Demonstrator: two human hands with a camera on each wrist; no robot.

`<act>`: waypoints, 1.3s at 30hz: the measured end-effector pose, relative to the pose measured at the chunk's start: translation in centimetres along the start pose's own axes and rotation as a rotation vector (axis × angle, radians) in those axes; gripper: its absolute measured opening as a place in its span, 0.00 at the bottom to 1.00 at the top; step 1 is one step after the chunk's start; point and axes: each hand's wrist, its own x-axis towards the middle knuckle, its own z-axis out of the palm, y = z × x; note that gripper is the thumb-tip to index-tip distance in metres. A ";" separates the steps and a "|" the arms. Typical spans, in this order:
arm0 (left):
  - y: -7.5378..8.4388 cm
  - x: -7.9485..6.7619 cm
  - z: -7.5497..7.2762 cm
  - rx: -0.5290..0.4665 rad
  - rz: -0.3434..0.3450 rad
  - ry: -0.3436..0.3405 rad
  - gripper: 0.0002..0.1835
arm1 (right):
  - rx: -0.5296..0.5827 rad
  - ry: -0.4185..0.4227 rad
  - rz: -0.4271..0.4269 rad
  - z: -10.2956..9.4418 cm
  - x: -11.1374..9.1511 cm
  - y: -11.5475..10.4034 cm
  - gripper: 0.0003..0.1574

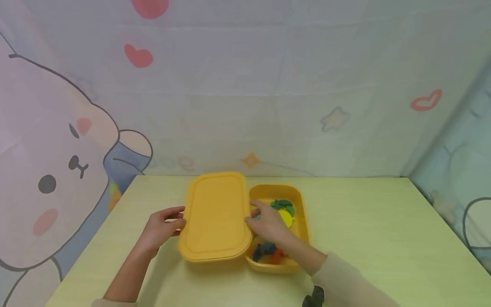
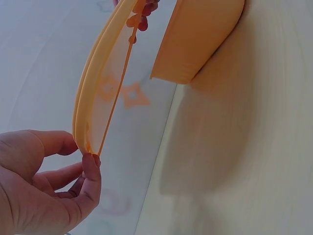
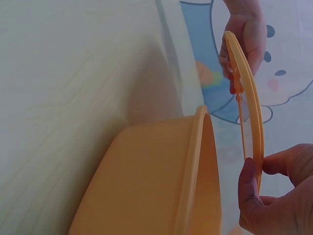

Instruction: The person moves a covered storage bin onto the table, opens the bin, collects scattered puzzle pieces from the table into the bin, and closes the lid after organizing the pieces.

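A rounded rectangular yellow lid [image 1: 216, 217] is held up over the table between both hands. My left hand [image 1: 163, 226] pinches its left edge between thumb and fingers, while my right hand [image 1: 270, 224] grips the right edge. In the left wrist view the lid [image 2: 90, 93] is edge-on, well above the tabletop. Just to its right stands an uncovered yellow box [image 1: 274, 269], partly hidden behind the lid and right forearm. Inside lie small coloured pieces: a green one [image 1: 281, 204], a round yellow one [image 1: 286, 217], a dark blue one [image 1: 264, 250] and a red one [image 1: 277, 256].
The pale table [image 1: 364, 230] reaches back to a cloth backdrop [image 1: 299, 85] printed with hearts and a cartoon animal. A second patterned cloth [image 1: 468, 170] hangs along the right side. A small black object [image 1: 314, 296] shows beside the right sleeve.
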 end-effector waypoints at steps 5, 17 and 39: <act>0.4 0.4 1.3 -0.019 0.022 -0.008 0.24 | -0.054 0.037 0.008 -1.2 -0.3 0.7 0.33; 1.3 1.1 4.9 -0.067 0.025 -0.010 0.22 | -0.011 0.060 0.054 -3.8 -1.5 2.0 0.34; 3.2 1.7 10.2 -0.078 0.089 -0.075 0.22 | -0.083 0.135 0.087 -7.9 -3.5 5.4 0.32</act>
